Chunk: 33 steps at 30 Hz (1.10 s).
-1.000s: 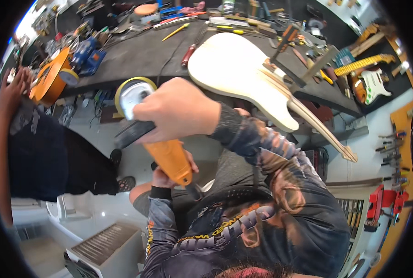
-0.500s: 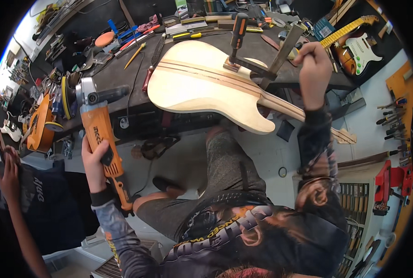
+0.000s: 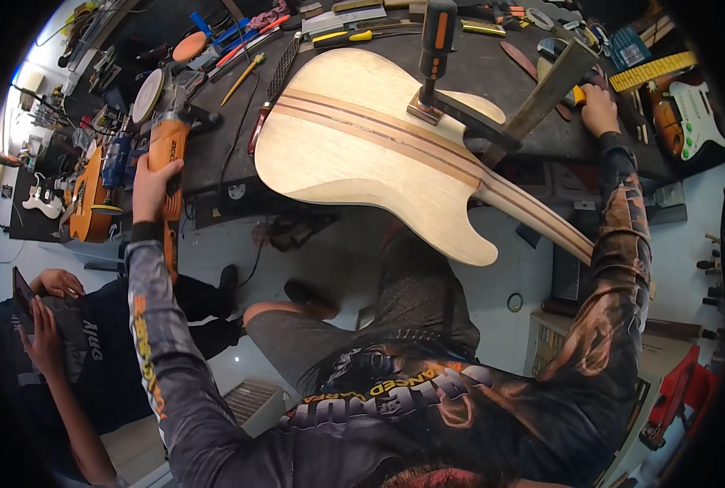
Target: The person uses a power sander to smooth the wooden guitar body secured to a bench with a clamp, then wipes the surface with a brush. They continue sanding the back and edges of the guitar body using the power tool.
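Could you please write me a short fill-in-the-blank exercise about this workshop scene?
1. The left hand grips an ____ angle grinder.
2. A clamp pins the unfinished wooden ____ body to the dark workbench.
3. The right hand rests on the ____.

Missing words: orange; guitar; workbench

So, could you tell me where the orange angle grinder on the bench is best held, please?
Grip the orange angle grinder round its long, slim body, coming from the rear end, away from the disc. The left hand already wraps it there; the body points toward the person while the disc sits at the far end, so fingers stay clear of it.
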Available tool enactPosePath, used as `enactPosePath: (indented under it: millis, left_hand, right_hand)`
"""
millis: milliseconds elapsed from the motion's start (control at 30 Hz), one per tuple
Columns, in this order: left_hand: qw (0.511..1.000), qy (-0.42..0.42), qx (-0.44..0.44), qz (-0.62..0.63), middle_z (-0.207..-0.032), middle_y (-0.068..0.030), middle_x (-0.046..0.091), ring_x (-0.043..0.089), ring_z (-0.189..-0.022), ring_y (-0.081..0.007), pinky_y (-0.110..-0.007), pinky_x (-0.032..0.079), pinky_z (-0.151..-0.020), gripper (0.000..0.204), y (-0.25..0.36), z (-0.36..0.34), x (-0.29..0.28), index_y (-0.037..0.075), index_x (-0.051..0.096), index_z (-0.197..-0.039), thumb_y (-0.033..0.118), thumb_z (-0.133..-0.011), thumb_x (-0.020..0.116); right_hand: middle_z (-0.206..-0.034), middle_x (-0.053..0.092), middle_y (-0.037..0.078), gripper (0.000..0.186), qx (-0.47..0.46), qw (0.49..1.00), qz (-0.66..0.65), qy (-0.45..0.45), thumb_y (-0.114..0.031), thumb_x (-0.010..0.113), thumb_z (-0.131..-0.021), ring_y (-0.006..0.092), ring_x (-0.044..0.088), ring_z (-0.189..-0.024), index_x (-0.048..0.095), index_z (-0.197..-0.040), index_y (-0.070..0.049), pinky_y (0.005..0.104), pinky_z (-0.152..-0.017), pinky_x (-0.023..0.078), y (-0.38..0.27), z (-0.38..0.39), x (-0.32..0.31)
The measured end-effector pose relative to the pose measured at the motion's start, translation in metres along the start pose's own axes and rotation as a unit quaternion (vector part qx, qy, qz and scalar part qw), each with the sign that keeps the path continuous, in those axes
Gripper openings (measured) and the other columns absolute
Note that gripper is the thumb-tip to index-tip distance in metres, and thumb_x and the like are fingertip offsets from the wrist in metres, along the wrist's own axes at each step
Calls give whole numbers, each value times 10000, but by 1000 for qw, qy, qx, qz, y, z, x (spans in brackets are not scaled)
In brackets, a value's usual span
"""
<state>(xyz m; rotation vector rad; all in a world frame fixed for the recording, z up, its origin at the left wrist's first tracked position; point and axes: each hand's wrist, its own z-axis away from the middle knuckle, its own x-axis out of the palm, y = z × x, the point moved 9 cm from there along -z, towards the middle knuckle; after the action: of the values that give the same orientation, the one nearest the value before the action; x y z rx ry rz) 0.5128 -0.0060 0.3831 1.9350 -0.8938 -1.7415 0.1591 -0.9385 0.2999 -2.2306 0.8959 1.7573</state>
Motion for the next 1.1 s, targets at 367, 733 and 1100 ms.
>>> enactPosePath:
  millis: [367, 733, 1100]
  left_hand:
    - [994, -15, 64, -83, -1319, -152, 769, 736, -1186, -241, -367, 551, -1044, 827, -27, -62, -15, 24, 621, -1530, 349, -839, 938]
    - [983, 62, 72, -159, -1383, -196, 742, 702, -1266, -416, -497, 569, -1048, 809, -44, -35, -11, 121, 598, -1552, 438, -865, 884]
    - [922, 274, 254, -98, -1467, -162, 578, 483, -1471, -378, -584, 354, -1234, 581, 45, 226, 42, 101, 615, -1456, 235, -919, 790]
  right_hand:
    - [-1374, 678, 265, 388, -62, 971, -229, 29, -157, 551, -1149, 458, 637, -1319, 585, -1524, -63, 503, -1072, 514, 4, 153, -139]
    - [-992, 653, 96, 432, -202, 971, -105, -70, -76, 764, -909, 329, 729, -860, 807, -1319, -206, 463, -742, 564, -217, 339, -358]
    - [-974, 699, 123, 175, -370, 926, 70, 30, -99, 702, -939, 274, 761, -833, 801, -1052, -10, 416, -703, 615, -406, 310, -333]
